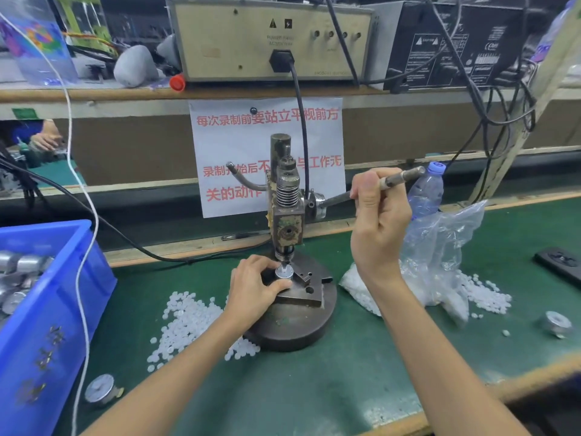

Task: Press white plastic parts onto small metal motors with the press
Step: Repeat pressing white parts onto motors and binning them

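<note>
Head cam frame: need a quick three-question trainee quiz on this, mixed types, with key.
1. True or false: the right hand grips the press lever.
2. Where does the left hand hold the motor? A on the fixture under the ram; B on the green mat; C inside the plastic bag.
3. What colour is the bin holding spare motors?
Key: 1 true; 2 A; 3 blue.

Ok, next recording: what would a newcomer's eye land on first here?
The small press at the centre of the green bench, with the right hand gripping its lever and the left hand holding a motor beneath it. Next, the white sign with red characters behind it, then the white plastic parts strewn to its left and the blue bin at far left.
</note>
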{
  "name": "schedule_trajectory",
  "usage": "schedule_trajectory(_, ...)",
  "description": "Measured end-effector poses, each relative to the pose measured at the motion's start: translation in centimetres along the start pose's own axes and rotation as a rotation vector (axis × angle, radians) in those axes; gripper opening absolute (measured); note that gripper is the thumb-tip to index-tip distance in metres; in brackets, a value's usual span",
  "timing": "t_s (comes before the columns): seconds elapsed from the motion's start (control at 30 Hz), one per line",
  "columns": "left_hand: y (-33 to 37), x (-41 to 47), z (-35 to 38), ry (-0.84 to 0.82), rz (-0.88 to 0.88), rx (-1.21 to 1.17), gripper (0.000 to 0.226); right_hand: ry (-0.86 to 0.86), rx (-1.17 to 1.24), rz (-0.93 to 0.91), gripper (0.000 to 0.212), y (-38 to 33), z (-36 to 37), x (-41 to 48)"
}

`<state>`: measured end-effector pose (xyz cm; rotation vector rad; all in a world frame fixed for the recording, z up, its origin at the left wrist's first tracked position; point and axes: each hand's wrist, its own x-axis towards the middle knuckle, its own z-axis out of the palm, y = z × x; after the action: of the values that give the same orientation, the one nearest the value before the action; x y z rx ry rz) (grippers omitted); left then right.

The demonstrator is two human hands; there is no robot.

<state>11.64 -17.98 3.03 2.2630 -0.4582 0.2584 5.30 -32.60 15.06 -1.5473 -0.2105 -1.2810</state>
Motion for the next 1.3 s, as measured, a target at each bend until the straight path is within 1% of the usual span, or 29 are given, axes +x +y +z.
schedule_trajectory(0.07,-0.1,-0.1,0.0,0.0,0.005,0.005,0.033,-0.011,-0.013,-0.038,0.017,0.0,0.0,0.2)
schedule_trajectory(0.13,-0.2,-0.1,0.2,0.002,0.012,0.021,0.033,-0.017,-0.035,-0.03,0.017,-0.2,0.2,1.1)
schedule_trajectory(0.2,-0.2,-0.1,0.3,0.008,0.021,0.045,0.032,-0.012,-0.066,0.018,0.018,-0.2,1.1,2.9)
schedule_trajectory(0.3,-0.1,-0.3,0.4,0.016,0.03,0.09,0.03,-0.012,-0.107,0.136,0.012,0.5,2.9,5.6)
schedule_trajectory(0.33,-0.1,-0.3,0.4,0.017,0.031,0.1,0.03,-0.029,-0.094,0.201,0.017,0.9,3.4,6.0)
schedule_trajectory(0.4,0.0,-0.2,0.3,0.019,0.036,0.124,0.031,-0.094,-0.058,0.348,0.034,1.7,3.4,5.4)
schedule_trajectory(0.43,0.0,-0.2,0.3,0.023,0.045,0.141,0.031,-0.118,-0.082,0.394,0.04,2.2,2.9,4.2)
schedule_trajectory(0.47,0.0,-0.2,0.2,0.031,0.057,0.157,0.031,-0.137,-0.126,0.417,0.041,2.5,2.4,2.6)
schedule_trajectory(0.5,0.0,-0.4,0.2,0.041,0.071,0.168,0.03,-0.153,-0.166,0.428,0.037,3.0,1.6,0.7)
schedule_trajectory(0.57,0.1,-1.2,0.3,0.067,0.096,0.156,0.029,-0.199,-0.231,0.453,0.021,3.8,-0.1,-3.3)
schedule_trajectory(0.63,0.6,-2.5,0.7,0.072,0.121,0.09,0.027,-0.284,-0.291,0.519,0.017,4.4,-1.9,-6.7)
schedule_trajectory(0.7,1.8,-4.1,1.3,0.029,0.162,0.003,0.025,-0.392,-0.312,0.606,0.012,4.7,-3.6,-9.4)
schedule_trajectory(0.77,3.3,-5.6,2.0,-0.054,0.196,-0.083,0.022,-0.449,-0.29,0.669,0.012,4.5,-5.1,-11.3)
schedule_trajectory(0.83,4.7,-6.6,2.6,-0.128,0.199,-0.159,0.02,-0.419,-0.241,0.716,0.01,3.9,-6.6,-12.1)
schedule_trajectory(0.87,5.7,-7.5,3.1,-0.171,0.197,-0.185,0.02,-0.387,-0.218,0.74,0.013,3.3,-8.0,-12.7)
schedule_trajectory(0.93,6.5,-8.1,3.5,-0.2,0.207,-0.213,0.021,-0.369,-0.183,0.764,0.016,2.7,-9.3,-12.8)
schedule_trajectory(1.03,8.4,-10.4,5.3,-0.29,0.231,-0.23,0.023,-0.299,-0.223,0.814,0.014,1.7,-12.7,-14.0)
schedule_trajectory(1.17,11.0,-13.7,8.2,-0.375,0.204,-0.28,0.024,-0.205,-0.234,0.847,0.017,0.3,-17.8,-16.4)
schedule_trajectory(1.3,13.1,-17.3,11.7,-0.456,0.286,-0.313,0.035,-0.079,-0.268,0.899,0.024,-0.9,-22.9,-19.2)
